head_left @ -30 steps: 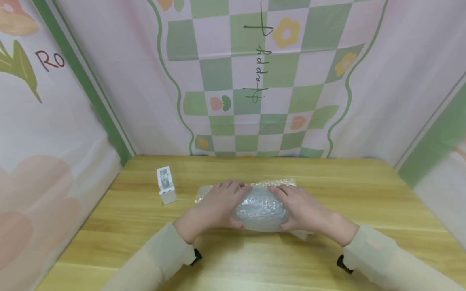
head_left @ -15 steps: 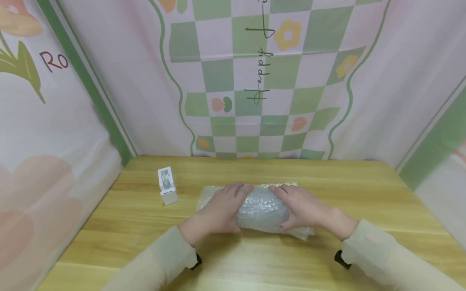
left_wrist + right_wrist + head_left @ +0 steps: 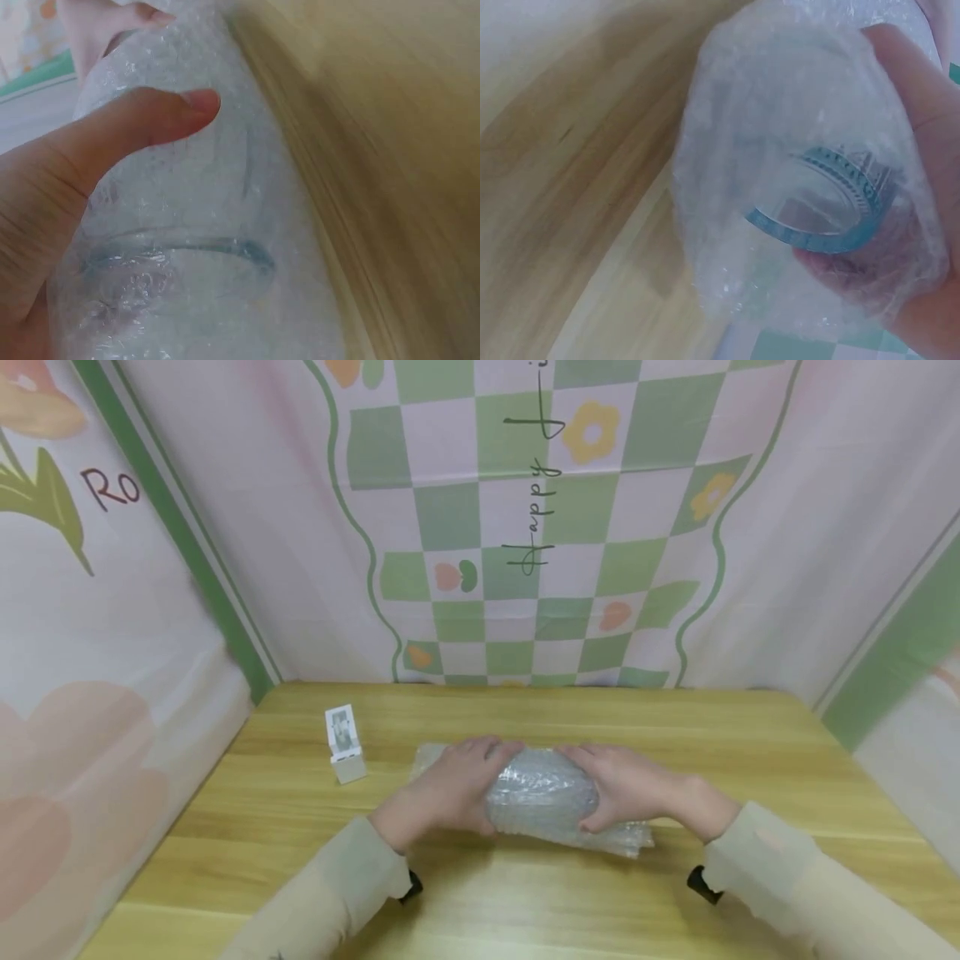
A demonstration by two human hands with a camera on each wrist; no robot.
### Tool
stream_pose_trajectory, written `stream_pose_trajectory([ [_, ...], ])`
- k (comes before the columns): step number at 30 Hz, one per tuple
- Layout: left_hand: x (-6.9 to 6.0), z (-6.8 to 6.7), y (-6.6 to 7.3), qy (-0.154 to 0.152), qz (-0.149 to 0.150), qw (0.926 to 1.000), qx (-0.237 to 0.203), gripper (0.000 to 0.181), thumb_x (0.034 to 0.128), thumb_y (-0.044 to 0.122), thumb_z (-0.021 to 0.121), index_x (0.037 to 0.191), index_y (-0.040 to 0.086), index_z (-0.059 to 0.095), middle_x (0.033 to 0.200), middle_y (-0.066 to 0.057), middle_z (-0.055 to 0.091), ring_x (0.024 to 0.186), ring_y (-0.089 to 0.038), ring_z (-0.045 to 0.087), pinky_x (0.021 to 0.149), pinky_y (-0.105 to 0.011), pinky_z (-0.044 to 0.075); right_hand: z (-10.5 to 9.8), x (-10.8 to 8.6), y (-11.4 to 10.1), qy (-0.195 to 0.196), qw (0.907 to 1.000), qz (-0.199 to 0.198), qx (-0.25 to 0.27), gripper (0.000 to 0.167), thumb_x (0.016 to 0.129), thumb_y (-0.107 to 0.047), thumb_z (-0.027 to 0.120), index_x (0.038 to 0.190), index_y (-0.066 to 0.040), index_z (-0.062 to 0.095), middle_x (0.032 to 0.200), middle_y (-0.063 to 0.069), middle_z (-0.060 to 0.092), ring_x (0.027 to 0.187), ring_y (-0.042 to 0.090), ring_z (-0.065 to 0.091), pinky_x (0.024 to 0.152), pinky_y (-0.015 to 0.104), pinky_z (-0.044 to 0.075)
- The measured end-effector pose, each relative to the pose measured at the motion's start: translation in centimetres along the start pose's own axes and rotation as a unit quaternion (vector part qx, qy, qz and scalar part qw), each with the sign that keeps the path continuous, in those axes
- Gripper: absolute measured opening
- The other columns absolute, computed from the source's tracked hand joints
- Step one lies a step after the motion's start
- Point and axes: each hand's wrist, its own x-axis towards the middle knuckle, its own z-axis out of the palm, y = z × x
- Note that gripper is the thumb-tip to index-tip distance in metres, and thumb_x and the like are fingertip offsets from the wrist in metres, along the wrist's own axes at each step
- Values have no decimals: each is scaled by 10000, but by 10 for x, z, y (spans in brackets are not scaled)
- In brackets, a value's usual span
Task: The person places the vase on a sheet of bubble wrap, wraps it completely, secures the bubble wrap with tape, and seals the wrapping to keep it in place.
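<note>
A bundle of bubble wrap point(image 3: 542, 797) lies across the table, rolled around a clear, round-rimmed vessel. At the roll's end in the right wrist view, the vessel's rim point(image 3: 832, 225) shows a blue patterned band; the rest is blurred by the wrap. My left hand point(image 3: 461, 785) grips the left part of the roll, thumb on the near side. On the right part, my right hand point(image 3: 630, 789) holds it the same way. In the left wrist view the left thumb point(image 3: 157, 120) presses on the wrap, and a blue line shows through the plastic. The fingers on the far side are partly hidden.
A small white box point(image 3: 347, 747) with a grey printed picture stands at the left on the wooden table point(image 3: 562, 910). Printed curtains point(image 3: 510, 527) close off the back and both sides.
The bundle has turned between my hands: the flap of wrap behind it is out of sight, and the loose edge at its near right sticks out farther. Both hands keep their hold.
</note>
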Motion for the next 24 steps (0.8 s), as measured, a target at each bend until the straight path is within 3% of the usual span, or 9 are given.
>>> stream_pose_trajectory([
  [6, 1, -5, -1, -305, -71, 9993, -205, 1220, 616, 395, 982, 1596, 134, 305, 1507, -141, 476, 1371, -322, 466, 1147, -513, 383, -4, 1, -1, -285, 9990, 40, 341, 1019, 673, -297, 922, 1450, 134, 422, 1346, 259, 598, 1164, 402, 623, 991, 547, 529],
  [12, 2, -9, -1, -459, 80, 9987, -211, 1189, 619, 412, 977, 1575, 124, 331, 1450, -125, 529, 1313, -311, 518, 1114, -495, 427, -5, 1, 0, -502, 9973, 179, 511, 1045, 678, -344, 919, 1462, 130, 416, 1358, 262, 595, 1167, 405, 624, 1010, 552, 514],
  [24, 5, -16, -4, -940, 132, 9940, -542, 1183, 662, 400, 964, 1596, 124, 293, 1520, -115, 483, 1372, -290, 474, 1156, -475, 379, -10, 1, -4, -1030, 9885, 527, 970, 1071, 691, -407, 901, 1501, 76, 395, 1251, 133, 658, 1035, 239, 654, 909, 459, 566],
])
